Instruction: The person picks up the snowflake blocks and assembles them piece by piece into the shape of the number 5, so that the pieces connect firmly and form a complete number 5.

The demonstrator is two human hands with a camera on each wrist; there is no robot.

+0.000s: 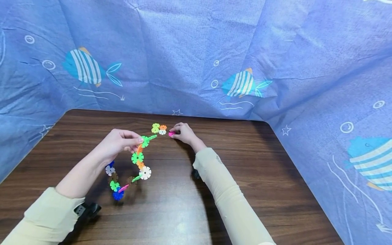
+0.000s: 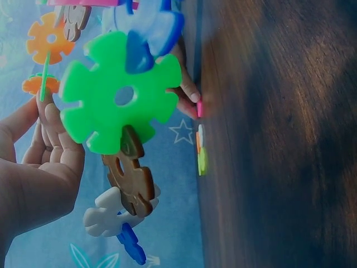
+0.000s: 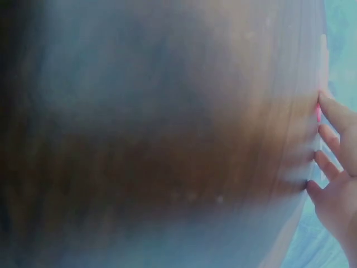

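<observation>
My left hand [image 1: 114, 144] pinches a green snowflake disc [image 1: 145, 141] at one end of a curved chain of notched plastic discs. The chain hangs over the table, with a white disc [image 1: 146, 173] and a blue disc [image 1: 118, 195] low on it. In the left wrist view, a large green disc [image 2: 95, 100] and a brown disc [image 2: 142, 190] of the chain hang before that hand. Toward the table's far edge, my right hand [image 1: 185, 133] pinches a pink snowflake disc [image 1: 171, 134] at the tabletop. Its fingers [image 3: 334, 114] partly hide the pink disc.
Left of the pink disc lie several loose discs: yellow-green discs [image 1: 155, 126], an orange disc [image 1: 163, 127] and a white disc [image 1: 162, 132]. The dark wooden table [image 1: 245, 163] meets a blue fish-patterned cloth [image 1: 183, 61] at its back and right side.
</observation>
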